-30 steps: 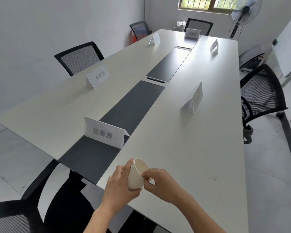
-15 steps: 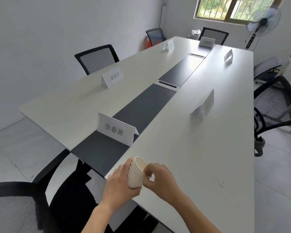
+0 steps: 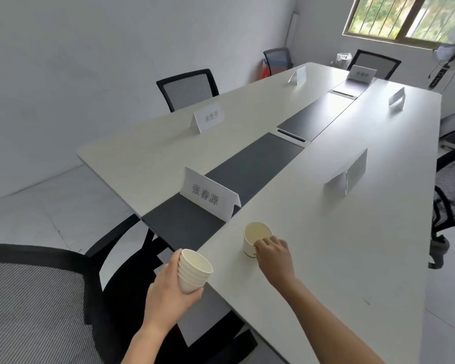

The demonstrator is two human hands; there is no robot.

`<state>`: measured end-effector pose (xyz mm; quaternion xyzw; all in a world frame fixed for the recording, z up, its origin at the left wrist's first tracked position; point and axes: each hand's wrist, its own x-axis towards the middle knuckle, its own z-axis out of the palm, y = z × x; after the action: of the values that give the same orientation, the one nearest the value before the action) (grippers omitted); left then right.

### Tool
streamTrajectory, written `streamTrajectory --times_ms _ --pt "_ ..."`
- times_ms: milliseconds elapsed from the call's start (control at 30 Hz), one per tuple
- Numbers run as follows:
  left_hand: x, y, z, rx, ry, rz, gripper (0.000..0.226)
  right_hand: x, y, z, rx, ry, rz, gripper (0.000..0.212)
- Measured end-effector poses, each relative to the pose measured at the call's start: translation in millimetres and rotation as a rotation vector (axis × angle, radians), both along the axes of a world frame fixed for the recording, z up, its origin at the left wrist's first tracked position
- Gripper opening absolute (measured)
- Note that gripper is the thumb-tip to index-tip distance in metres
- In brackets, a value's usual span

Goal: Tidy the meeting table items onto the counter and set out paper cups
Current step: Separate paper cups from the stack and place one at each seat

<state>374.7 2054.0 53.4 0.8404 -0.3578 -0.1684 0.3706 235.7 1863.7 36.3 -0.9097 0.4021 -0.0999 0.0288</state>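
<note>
My left hand (image 3: 166, 292) grips a stack of several cream paper cups (image 3: 193, 270), held off the near left corner of the meeting table (image 3: 339, 258). A single paper cup (image 3: 255, 239) stands upright on the white tabletop near the front edge, just right of the dark centre strip. My right hand (image 3: 272, 254) pinches that cup at its rim and right side. A white name card (image 3: 208, 197) stands on the dark strip just behind the cup.
Several more name cards stand along the table, the nearest ones at the left (image 3: 208, 119) and at the right (image 3: 350, 172). Black mesh chairs stand at the near left (image 3: 32, 306), far left (image 3: 188, 88) and right (image 3: 452, 190). A fan (image 3: 452, 53) stands at the far right.
My right hand pulled one cup off the stack and set it on the table to the right. My left hand kept the stack and dropped slightly left.
</note>
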Motion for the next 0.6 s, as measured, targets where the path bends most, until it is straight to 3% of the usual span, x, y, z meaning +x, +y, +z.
streamTrajectory --times_ms 200,367,500,600 --pt "-0.1 18.1 -0.7 0.007 -0.006 0.017 0.084 5.3 5.2 2.7 -0.050 -0.001 0.037 0.035" --pt "-0.4 19.4 -0.6 -0.024 -0.025 -0.022 0.085 2.3 23.8 16.9 0.014 -0.172 0.045 0.027" --pt "-13.0 9.8 -3.1 -0.021 -0.024 -0.166 0.086 -11.1 66.7 35.3 0.284 -0.437 -0.009 0.019" --pt "-35.3 -2.0 -7.8 -0.027 -0.016 -0.336 0.085 -29.7 94.6 42.6 0.466 -0.506 0.010 0.019"
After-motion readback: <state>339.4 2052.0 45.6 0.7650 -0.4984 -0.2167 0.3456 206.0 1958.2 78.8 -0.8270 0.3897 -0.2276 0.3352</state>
